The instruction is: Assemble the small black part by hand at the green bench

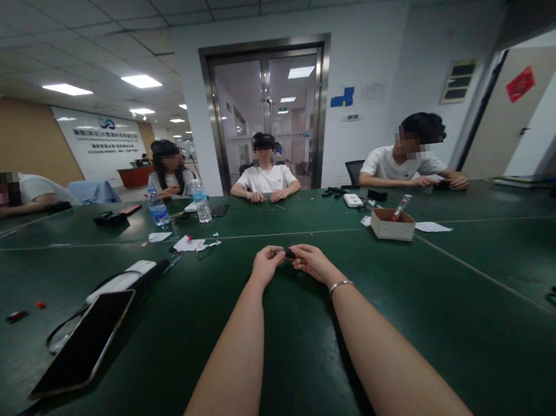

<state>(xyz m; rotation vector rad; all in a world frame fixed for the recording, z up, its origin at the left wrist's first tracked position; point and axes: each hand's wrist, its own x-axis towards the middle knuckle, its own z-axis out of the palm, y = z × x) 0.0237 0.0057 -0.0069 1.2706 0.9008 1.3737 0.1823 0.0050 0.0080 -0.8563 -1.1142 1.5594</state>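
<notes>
Both my arms reach forward over the dark green table [292, 345]. Between my fingertips is a small black object [289, 254], too small for me to tell its kind. My left hand [267, 265] pinches it from the left side. From the right, my right hand [312, 262] grips it with thumb and fingers, the other fingers curled below. A silver bracelet [340, 285] circles my right wrist. Much of the black object is hidden by my fingers.
A phone [86, 344] and a white power bank [121, 281] with a cable lie on the left. A small open box [393, 225] stands right of my hands. Bottles [157, 207] and paper scraps [188, 244] lie farther back. Several people sit around the table.
</notes>
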